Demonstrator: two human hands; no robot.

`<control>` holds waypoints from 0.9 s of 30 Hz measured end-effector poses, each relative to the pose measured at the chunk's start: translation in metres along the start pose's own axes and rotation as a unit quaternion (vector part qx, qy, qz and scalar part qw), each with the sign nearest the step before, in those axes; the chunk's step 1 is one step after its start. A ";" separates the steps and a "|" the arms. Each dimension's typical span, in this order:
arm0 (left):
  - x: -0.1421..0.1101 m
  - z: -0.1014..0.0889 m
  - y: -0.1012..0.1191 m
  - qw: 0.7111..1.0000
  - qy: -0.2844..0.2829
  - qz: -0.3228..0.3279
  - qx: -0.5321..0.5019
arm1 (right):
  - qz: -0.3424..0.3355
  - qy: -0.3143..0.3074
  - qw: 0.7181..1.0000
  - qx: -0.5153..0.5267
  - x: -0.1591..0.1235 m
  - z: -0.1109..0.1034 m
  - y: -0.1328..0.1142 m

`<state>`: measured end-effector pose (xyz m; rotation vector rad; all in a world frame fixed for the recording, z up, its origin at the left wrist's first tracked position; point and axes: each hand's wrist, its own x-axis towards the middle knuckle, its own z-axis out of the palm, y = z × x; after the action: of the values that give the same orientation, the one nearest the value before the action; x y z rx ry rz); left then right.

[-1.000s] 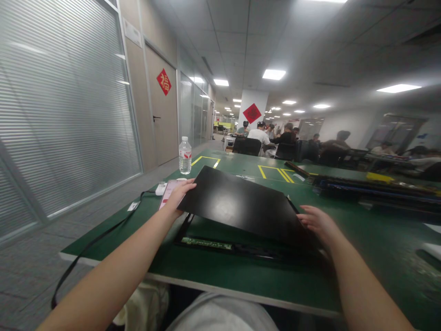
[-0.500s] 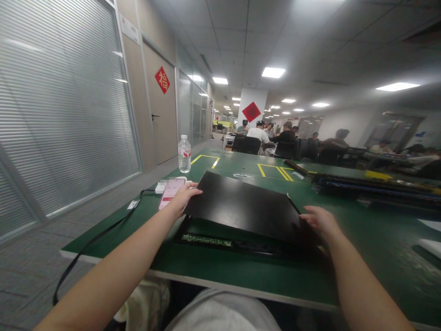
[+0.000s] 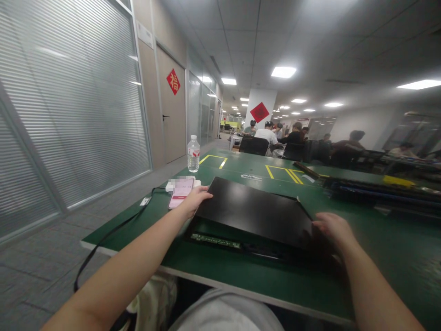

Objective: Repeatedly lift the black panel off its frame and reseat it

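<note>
One dark panel [image 3: 257, 211]: we have it glossy face up above the green table [image 3: 220, 269], its left end lifted clear of what lies below.
Left hand [image 3: 197, 201]: nearly closed, thumb and fingers pinching the panel's left edge.
Right hand [image 3: 335, 230]: fingers bent in at the panel's right edge and touching it; it is dim and blurred there, so we cannot tell whether they grip it or only steady it.
Black frame [image 3: 263, 253]: flat on the table under the panel, its near side showing towards us.
Circuit board [image 3: 215, 240]: a narrow green strip in the left part of that near side.
Phone [image 3: 179, 197]: just beyond our left wrist, screen lit.
Cable [image 3: 119, 226]: black, running from near the phone over the table's left edge.
Bottle [image 3: 193, 156]: upright at the table's far left.
Yellow tape [image 3: 294, 176]: marking the far part of the table.
Dark strips [image 3: 375, 191]: heaped on the right, well apart from us.
People [image 3: 267, 133]: seated in the background.
</note>
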<state>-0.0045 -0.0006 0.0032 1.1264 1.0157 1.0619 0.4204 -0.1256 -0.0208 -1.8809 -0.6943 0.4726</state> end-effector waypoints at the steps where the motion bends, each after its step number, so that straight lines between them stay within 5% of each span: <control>1: 0.000 0.001 -0.001 1.000 0.006 0.000 0.011 | -0.005 0.000 1.000 -0.006 0.001 0.000 0.002; 15: 0.015 -0.002 -0.020 0.984 0.054 0.012 0.168 | -0.083 -0.004 0.973 -0.215 0.011 -0.003 0.007; 27: 0.015 -0.002 -0.021 0.975 0.052 0.034 0.214 | -0.134 0.004 0.953 -0.273 0.002 0.000 0.001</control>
<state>-0.0004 0.0124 -0.0195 1.4713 1.3392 0.9903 0.4222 -0.1245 -0.0221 -2.2465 -1.1432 0.0977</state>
